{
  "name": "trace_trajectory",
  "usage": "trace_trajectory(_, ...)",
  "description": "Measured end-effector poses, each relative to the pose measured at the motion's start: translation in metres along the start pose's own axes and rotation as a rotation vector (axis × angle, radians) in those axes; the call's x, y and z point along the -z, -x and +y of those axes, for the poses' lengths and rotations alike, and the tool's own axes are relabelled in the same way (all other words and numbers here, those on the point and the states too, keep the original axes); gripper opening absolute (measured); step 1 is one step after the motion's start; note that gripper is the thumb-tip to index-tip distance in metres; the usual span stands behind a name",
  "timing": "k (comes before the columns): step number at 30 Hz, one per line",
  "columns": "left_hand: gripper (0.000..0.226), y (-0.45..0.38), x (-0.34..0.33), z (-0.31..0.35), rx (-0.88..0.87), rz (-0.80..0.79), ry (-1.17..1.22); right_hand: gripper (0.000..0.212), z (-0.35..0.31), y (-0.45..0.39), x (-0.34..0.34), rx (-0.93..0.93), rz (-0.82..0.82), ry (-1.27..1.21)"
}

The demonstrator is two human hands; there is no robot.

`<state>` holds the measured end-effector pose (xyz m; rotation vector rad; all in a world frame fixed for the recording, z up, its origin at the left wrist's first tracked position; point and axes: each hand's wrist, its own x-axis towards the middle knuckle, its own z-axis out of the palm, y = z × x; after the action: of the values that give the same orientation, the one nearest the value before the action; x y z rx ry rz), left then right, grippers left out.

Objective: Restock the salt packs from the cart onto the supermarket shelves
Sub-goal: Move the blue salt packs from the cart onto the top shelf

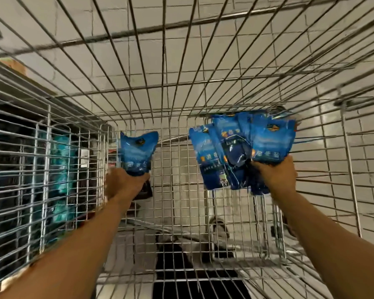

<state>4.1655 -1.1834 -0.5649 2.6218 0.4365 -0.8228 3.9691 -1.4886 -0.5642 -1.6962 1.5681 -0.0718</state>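
1. The view looks down into a wire cart (181, 100), and both bare arms of the person reach forward inside its basket
2. The left hand (125, 182) is curled around the lower end of one blue salt pack (137, 151) and holds it upright, above the bottom grid of the cart
3. This single pack stands close to the left wall of the basket, and its top corners spread outward
4. The right hand (275, 176) grips a bundle of salt packs (235, 147) by their lower parts; the fingers are closed on them
5. The bundle opens like a fan, with the packs overlapping each other, and how many there are cannot be told exactly
6. The bundle is near the right side of the cart, well apart from the single pack in the left hand
7. All packs are blue with yellow printed characters and a small dark emblem near the top
8. Through the left wall of the cart some shelves (30, 158) with dark and greenish goods appear, but they are blurred
9. Under the cart a pale tiled floor (225, 50) is visible through the wires
10. The picture has some motion blur, mostly at its edges
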Motion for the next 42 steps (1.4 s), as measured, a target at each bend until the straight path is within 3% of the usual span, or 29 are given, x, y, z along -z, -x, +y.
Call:
trace_trajectory(2, 0.086, -0.001, -0.004, 0.001, 0.006, 0.019, -0.005, 0.059, 0.002, -0.002, 0.001, -0.044, -0.011, -0.050)
trace_trajectory(5, 0.097, 0.000, -0.013, 0.002, 0.015, -0.037, 0.105, 0.036, 0.007, 0.000, 0.006, -0.109, -0.115, -0.174)
trace_trajectory(8, 0.067, 0.003, -0.018, 0.001, 0.018, -0.101, 0.191, 0.032, 0.014, 0.012, 0.013, -0.133, -0.177, -0.248)
trace_trajectory(16, 0.056, 0.026, 0.034, 0.001, 0.121, -0.333, 0.410, 0.043, 0.003, 0.081, 0.041, -0.105, -0.332, -0.284)
trace_trajectory(19, 0.045, 0.062, 0.064, 0.018, 0.105, -0.346, 0.514, 0.050, -0.021, 0.110, 0.060, -0.065, -0.418, -0.307)
trace_trajectory(22, 0.075, 0.111, 0.105, 0.045, 0.095, -0.331, 0.546, 0.047, -0.063, 0.142, 0.088, -0.016, -0.455, -0.334)
trace_trajectory(26, 0.070, 0.184, 0.167, 0.076, 0.038, -0.350, 0.638, 0.044, -0.121, 0.189, 0.133, 0.046, -0.493, -0.398)
trace_trajectory(31, 0.040, 0.277, 0.256, 0.100, -0.216, -0.160, 0.711, 0.037, -0.185, 0.248, 0.195, 0.134, -0.465, -0.443)
trace_trajectory(37, 0.027, 0.371, 0.354, 0.088, -0.355, 0.125, 0.927, 0.063, -0.255, 0.310, 0.243, 0.309, -0.531, -0.519)
trace_trajectory(42, 0.023, 0.428, 0.438, 0.054, -0.344, 0.436, 1.093, 0.046, -0.332, 0.367, 0.259, 0.445, -0.684, -0.575)
